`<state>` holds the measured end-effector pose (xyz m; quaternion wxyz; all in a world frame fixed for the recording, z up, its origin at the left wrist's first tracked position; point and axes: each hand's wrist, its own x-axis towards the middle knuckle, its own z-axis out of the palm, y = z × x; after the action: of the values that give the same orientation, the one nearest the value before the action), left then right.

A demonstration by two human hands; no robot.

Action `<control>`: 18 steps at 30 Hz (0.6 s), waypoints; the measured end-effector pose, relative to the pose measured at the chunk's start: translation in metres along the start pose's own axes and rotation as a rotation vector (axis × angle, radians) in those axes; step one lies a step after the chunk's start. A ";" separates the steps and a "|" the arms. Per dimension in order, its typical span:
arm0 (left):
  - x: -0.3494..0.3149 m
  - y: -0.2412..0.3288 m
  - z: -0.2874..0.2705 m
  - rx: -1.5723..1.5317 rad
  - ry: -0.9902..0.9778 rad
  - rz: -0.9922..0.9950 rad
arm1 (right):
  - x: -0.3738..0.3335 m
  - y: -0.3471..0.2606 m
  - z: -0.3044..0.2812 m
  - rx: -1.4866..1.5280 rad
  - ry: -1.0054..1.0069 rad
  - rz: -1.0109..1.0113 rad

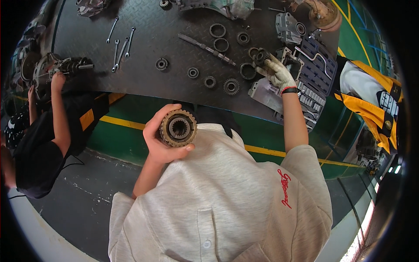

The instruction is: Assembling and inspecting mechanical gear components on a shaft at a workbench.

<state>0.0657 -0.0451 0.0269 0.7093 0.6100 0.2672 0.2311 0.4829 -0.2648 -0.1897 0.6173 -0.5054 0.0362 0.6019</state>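
Note:
My left hand [158,148], bare, is closed round a thick toothed gear [192,126] in front of my chest, its splined bore facing up. My right hand [279,75], in a white work glove, reaches out over the right part of the table and grips a small dark gear [262,56] at its fingertips. Close to that glove lie a toothed ring [248,71] and a larger gear [231,87]. A long splined shaft [205,48] rests on the table, with two rings [218,30] and another gear [243,38] around it.
Several wrenches [116,52] lie on the dark metal table [139,78]. An open socket case [325,72] and grey housings [288,28] occupy the right side. At left, a co-worker's hand [58,81] touches a gear assembly [65,65]. Another person in yellow [371,100] stands at right.

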 end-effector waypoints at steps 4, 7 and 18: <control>0.004 0.001 0.000 -0.003 0.003 0.009 | -0.005 0.001 0.002 0.019 -0.050 -0.010; 0.007 0.001 0.001 0.011 -0.005 0.006 | -0.002 -0.004 0.014 -0.035 -0.089 0.005; 0.013 0.002 0.003 0.084 0.029 -0.030 | 0.008 0.018 0.081 -1.357 0.260 0.011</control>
<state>0.0775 -0.0386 0.0282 0.6825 0.6319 0.2959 0.2177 0.4251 -0.2094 -0.1655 0.1521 -0.8478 -0.2721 0.4290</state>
